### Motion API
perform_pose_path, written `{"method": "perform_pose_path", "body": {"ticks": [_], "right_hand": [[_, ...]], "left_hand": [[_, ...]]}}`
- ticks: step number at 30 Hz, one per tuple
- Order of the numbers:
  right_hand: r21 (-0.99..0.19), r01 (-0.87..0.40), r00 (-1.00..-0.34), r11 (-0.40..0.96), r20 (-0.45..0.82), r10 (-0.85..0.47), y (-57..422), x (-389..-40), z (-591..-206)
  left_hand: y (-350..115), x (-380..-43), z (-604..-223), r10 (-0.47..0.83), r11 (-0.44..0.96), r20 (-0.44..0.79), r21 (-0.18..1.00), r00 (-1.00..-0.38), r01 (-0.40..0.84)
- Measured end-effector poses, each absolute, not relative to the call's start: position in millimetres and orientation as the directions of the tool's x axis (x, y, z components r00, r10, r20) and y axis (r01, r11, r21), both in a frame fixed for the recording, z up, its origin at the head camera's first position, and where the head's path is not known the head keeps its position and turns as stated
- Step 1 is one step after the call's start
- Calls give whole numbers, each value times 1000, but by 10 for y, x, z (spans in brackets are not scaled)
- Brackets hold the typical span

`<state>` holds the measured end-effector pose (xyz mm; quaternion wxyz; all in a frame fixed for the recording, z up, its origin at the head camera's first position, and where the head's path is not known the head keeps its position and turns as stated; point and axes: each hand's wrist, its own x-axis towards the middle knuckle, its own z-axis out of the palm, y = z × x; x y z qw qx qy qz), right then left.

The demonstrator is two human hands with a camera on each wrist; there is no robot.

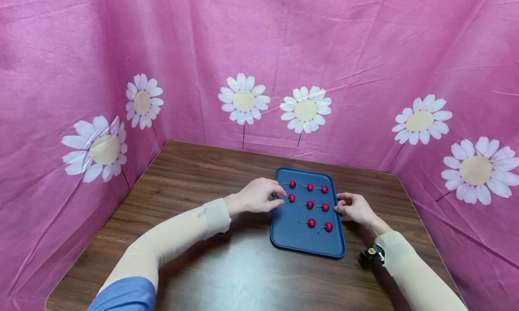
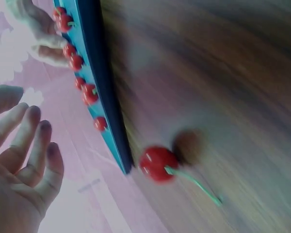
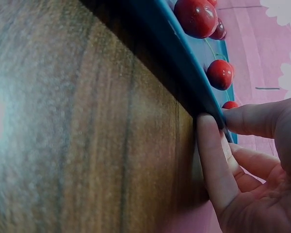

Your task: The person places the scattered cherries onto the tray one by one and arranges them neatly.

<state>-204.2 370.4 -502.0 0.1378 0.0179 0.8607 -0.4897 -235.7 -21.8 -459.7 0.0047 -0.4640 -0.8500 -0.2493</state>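
Several red cherries with thin stems, one of them a cherry near the front, are spread over a dark blue rectangular tray. My left hand reaches over the tray's left edge, thumb and fingers apart, fingertips close beside the cherry at that edge. Nothing shows between those fingers in the left wrist view. Another cherry, green-stemmed, appears there against the wood outside the tray; it does not show in the head view. At the tray's right side, my right hand pinches the rim between thumb and fingers.
The tray lies on a brown wood-grain table, right of its middle. Pink cloth printed with large daisies encloses the back and sides. A black device is strapped at the right wrist.
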Motion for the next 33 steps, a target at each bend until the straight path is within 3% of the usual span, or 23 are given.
{"method": "perform_pose_path", "body": {"ticks": [5, 14, 22, 28, 33], "right_hand": [[-841, 171, -959, 513, -260, -108, 3694, -2038, -5026], [-851, 163, -959, 500, -256, -122, 3668, -2015, -5035], [-844, 160, -959, 512, -256, -122, 3698, -2031, -5008], [-840, 162, -958, 517, -259, -122, 3718, -2045, -4989], [-837, 162, -958, 523, -260, -120, 3724, -2046, -5000]], "left_hand": [[-459, -2429, -4624, 731, 463, 307, 433, -609, 773], [-906, -2512, -4742, 639, 576, 295, 429, -710, 696], [-1193, -2461, -4785, 584, 617, 141, 562, -799, 550], [-1312, -2452, -4812, 624, 663, 24, 513, -781, 545], [-1319, -2460, -4864, 659, 666, 5, 462, -752, 586]]}}
